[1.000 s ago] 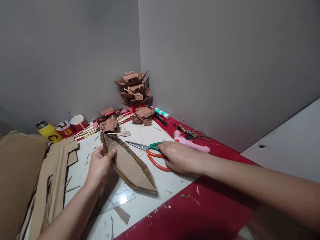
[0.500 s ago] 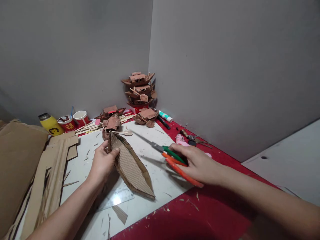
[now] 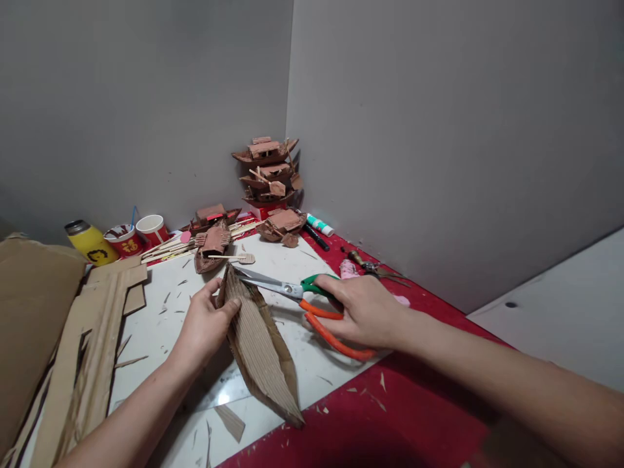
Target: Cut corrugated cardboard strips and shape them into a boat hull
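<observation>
A cardboard boat hull (image 3: 260, 344), long and pointed at both ends with a corrugated floor, is tilted above the white board. My left hand (image 3: 207, 318) pinches it near its far tip, the thumb lying on the inner face. In my right hand (image 3: 363, 312) is a pair of scissors (image 3: 292, 290) with green and orange handles. The blades are slightly parted and reach to the hull's far end; whether they touch the cardboard I cannot tell. Just beyond the tip sits a small model boat (image 3: 213, 247) with a paddle (image 3: 238, 258).
Stacked model boats (image 3: 268, 170) stand in the corner. Cardboard strips (image 3: 100, 344) lie on the left. Paper cups (image 3: 152, 231), a yellow bottle (image 3: 92, 244) and thin sticks (image 3: 168, 249) line the back. A clear ruler (image 3: 227, 393) and cardboard scraps (image 3: 230, 422) lie on the white board (image 3: 156, 344).
The scissors have moved left, bringing the blades to the hull's far tip. The hull has turned a little, its near end lower in view.
</observation>
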Demonstrator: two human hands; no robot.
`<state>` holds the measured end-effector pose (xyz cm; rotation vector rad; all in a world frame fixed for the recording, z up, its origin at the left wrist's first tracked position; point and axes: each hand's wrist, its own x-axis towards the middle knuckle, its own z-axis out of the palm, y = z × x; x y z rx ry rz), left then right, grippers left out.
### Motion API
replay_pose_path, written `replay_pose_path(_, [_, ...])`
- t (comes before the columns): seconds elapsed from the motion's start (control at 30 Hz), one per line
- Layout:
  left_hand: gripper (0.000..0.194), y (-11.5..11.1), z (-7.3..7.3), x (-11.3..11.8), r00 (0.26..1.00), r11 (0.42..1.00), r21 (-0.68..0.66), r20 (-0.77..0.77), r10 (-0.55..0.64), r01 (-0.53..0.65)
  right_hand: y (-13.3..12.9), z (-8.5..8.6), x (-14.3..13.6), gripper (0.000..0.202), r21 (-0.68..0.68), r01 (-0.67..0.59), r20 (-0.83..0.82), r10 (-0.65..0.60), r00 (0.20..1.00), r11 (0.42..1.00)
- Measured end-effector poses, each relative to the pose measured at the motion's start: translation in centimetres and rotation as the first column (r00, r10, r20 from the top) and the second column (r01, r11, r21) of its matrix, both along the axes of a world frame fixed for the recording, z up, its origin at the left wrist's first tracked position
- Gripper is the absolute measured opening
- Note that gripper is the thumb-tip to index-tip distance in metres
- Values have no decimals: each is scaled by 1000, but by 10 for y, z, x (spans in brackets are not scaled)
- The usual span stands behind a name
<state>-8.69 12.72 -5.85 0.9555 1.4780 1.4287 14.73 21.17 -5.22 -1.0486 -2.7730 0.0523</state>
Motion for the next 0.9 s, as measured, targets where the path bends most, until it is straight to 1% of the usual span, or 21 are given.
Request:
replay_pose_path(0.13, [31,-1,2,2,1000,1000,-8,-25,-18,18,2,-4,-1,42,39,-18,-27,19,999,999])
replay_pose_path(0.33, [31,-2,4,3,999,999,-19,-28,-32,31,3,-6,-4,44,84,8,-54,-3,999,996])
replay_pose_path(0.47, [33,-2,4,2,999,998,-44,-32,-36,34,7,-13,-2,45,148,-26,-71,37,997,989])
replay_pose_path(0.6, [34,-2,3,1,996,996,-64,-52,-73,69,11,-21,1,43,222,-49,-87,70,994,974])
replay_pose_path(0.9, [34,-1,2,2,995,994,-92,-84,-59,52,11,-20,1,44,227,-8,-79,27,997,974])
